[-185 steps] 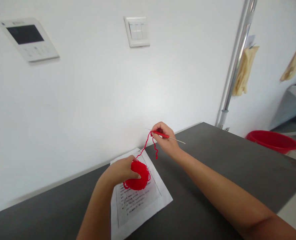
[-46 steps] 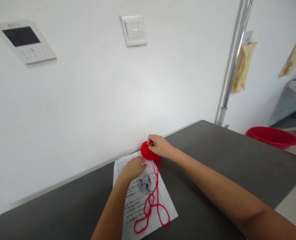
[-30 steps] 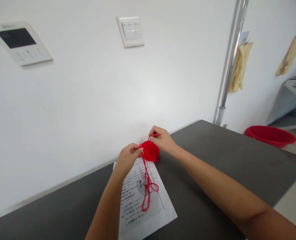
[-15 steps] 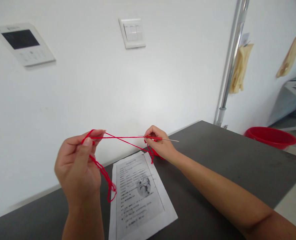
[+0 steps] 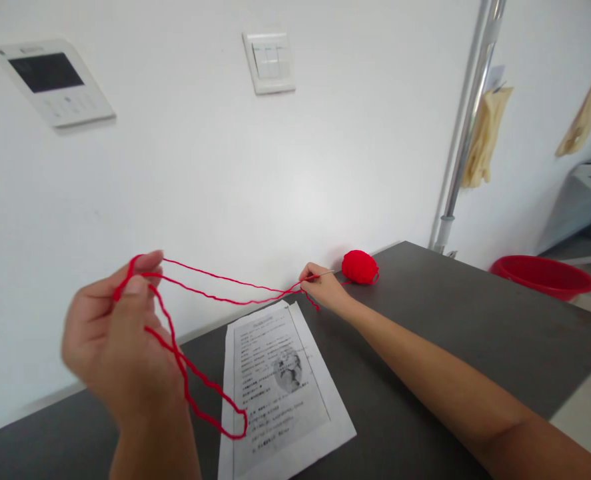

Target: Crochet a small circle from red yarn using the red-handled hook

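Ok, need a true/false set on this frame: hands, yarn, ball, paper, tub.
1. Yarn spans from the left hand to the right hand. True.
2. The ball sits on the table, right of the paper. True.
3. The left hand lies flat on the paper. False: it is raised, holding yarn.
4. The right hand is empty. False: it holds a thin tool.
5. The paper is blank. False: it carries print and an oval picture.
6. The tub is red. True.

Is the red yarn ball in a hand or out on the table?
On the table: the red yarn ball rests clear of the right hand; the left hand holds strands.
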`<move>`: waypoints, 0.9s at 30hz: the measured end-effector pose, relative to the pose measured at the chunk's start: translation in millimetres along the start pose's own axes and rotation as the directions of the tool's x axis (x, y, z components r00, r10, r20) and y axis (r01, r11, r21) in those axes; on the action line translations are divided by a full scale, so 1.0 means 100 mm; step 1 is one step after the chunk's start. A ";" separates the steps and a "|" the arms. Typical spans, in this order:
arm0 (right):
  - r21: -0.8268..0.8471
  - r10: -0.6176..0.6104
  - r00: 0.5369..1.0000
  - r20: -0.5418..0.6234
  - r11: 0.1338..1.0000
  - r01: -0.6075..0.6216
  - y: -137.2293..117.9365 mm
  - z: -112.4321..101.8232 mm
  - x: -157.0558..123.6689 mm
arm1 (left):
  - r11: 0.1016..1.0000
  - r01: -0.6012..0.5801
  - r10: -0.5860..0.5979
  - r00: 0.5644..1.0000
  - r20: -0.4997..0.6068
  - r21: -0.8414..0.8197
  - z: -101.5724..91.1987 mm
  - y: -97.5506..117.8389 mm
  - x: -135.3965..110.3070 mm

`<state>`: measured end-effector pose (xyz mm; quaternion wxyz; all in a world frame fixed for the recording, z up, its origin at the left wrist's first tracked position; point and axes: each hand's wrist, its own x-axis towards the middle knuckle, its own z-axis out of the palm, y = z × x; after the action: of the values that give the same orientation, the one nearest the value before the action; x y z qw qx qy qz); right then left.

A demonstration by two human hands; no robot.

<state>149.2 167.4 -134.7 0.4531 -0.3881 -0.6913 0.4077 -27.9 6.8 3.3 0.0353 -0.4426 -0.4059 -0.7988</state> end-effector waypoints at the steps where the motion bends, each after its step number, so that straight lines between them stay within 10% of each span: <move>1: -0.003 0.001 1.000 0.001 1.000 -0.001 0.00 0.00 0.00 | 0.999 0.021 -0.022 0.999 -0.033 -0.042 0.01 -0.05 0.02; 5: -0.023 -0.016 0.999 -0.042 1.000 0.015 0.00 -0.07 0.04 | 0.970 0.190 -0.217 0.957 0.192 0.152 0.00 -0.23 0.08; 12: -0.017 -0.114 0.983 -0.146 0.994 0.112 -0.15 -0.15 0.04 | 0.772 0.030 -0.481 0.680 0.553 0.635 0.07 -0.41 0.02; 19: 0.159 -0.175 0.952 -0.252 0.963 0.219 -0.56 -0.18 -0.13 | 0.789 0.217 -0.600 0.475 0.644 0.575 0.18 -0.37 -0.10; 23: 0.248 -0.183 0.911 -0.369 0.925 0.287 -0.84 -0.35 -0.23 | 0.882 0.350 -0.410 0.240 0.880 0.316 0.19 -0.01 -0.27; 25: 0.273 -0.186 0.877 -0.443 0.904 0.330 -0.96 -0.44 -0.27 | 0.919 0.324 -0.313 0.255 0.915 0.224 0.17 0.10 -0.29; 27: 0.296 -0.185 0.846 -0.500 0.882 0.368 -1.05 -0.52 -0.31 | 0.943 0.221 -0.317 0.371 0.873 0.248 0.15 0.06 -0.26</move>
<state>189.3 111.8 -35.0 0.7243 -0.2719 -0.5216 0.3596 0.5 5.0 -7.6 -0.2991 -0.7272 -0.4620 -0.4104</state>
